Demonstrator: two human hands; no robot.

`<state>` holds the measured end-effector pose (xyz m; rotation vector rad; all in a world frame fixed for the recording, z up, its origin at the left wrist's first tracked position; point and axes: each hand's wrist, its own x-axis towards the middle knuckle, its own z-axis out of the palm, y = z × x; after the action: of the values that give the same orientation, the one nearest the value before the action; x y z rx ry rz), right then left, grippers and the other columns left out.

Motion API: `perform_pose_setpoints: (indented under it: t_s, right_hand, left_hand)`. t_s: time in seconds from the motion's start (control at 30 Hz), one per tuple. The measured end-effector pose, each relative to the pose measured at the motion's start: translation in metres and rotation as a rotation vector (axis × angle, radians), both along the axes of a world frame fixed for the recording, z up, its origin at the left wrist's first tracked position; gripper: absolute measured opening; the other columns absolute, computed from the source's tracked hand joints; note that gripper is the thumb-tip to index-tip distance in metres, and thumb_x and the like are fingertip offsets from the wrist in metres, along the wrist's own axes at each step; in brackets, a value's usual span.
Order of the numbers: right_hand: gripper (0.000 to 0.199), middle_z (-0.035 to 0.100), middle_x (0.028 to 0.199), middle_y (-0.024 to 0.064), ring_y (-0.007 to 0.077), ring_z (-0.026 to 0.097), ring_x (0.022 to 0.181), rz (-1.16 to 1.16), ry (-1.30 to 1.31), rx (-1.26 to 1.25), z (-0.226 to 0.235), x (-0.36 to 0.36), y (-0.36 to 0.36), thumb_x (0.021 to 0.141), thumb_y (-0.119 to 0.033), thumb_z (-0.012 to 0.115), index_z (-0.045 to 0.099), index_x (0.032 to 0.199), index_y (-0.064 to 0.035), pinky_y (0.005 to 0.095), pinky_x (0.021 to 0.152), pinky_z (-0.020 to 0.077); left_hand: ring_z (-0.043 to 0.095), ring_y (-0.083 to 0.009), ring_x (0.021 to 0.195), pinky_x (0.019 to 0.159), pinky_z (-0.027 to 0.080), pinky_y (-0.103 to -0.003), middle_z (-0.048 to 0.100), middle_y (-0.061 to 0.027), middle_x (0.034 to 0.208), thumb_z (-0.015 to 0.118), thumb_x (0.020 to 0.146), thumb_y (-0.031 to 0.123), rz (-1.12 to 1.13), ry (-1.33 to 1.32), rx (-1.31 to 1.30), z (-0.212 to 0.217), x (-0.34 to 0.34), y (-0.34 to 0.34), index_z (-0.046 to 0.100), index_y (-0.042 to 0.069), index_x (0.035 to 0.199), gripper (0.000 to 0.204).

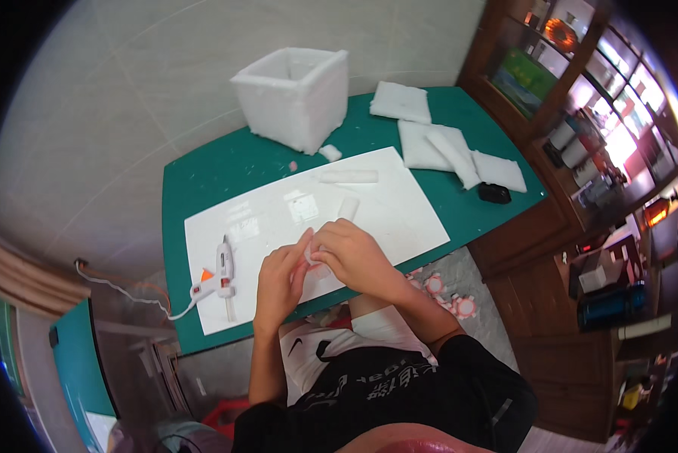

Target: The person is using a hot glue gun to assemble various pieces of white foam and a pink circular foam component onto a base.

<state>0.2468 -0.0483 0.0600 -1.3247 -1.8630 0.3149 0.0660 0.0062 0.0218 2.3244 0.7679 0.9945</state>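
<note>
My left hand (281, 277) and my right hand (354, 253) meet over the near edge of a white board (259, 211). Their fingers are closed round a small pale pinkish-white piece (313, 259), mostly hidden by the fingers; its kind cannot be made out. Just beyond my right fingers lies a short white strip (348, 208), and farther back a longer white roll (349, 177). To the left of my hands rests a white hot glue gun (225, 264) with an orange part, its nozzle pointing away from me.
A green table (210, 174) carries the board. Toward the back stands a white fluffy open box (293, 98). Padded white squares (429, 143) and a small black object (494, 193) lie at right. The glue gun's cord (127, 291) runs to the wall; a wooden cabinet (531, 226) borders the right.
</note>
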Motion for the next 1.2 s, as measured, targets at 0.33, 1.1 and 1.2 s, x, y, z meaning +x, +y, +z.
perform_pose_setpoints:
  t_s: [0.33,1.1,1.2]
  right_hand:
    - [0.014,0.063,0.094,0.0127,0.0346,0.059,0.09,-0.031,-0.017,-0.014,0.002,-0.006,0.006,0.085,-0.007,0.068,0.065,0.099,-0.0041,0.0423,0.077,0.0486]
    - [0.033,0.067,0.096,0.0092,0.0277,0.057,0.089,0.015,0.07,0.025,-0.013,0.013,0.011,0.083,-0.017,0.077,0.066,0.112,-0.0064,0.0377,0.082,0.0454]
    - [0.032,0.067,0.095,0.0085,0.0276,0.057,0.088,0.02,0.062,0.046,-0.014,0.013,0.011,0.082,-0.017,0.077,0.066,0.111,-0.0068,0.0375,0.081,0.0453]
  left_hand:
    - [0.062,-0.0305,0.089,0.081,0.048,-0.04,0.067,-0.0117,0.098,0.065,0.084,-0.001,0.063,0.051,-0.071,0.001,-0.003,0.005,0.057,0.013,0.142,0.061]
    - [0.06,-0.03,0.081,0.076,0.049,-0.04,0.066,-0.0128,0.094,0.066,0.081,-0.003,0.084,0.051,-0.073,-0.004,0.001,0.003,0.061,0.01,0.137,0.058]
    - [0.06,-0.0301,0.083,0.077,0.049,-0.04,0.066,-0.0128,0.095,0.067,0.081,-0.003,0.083,0.056,-0.07,-0.001,0.0,0.003,0.061,0.01,0.137,0.058]
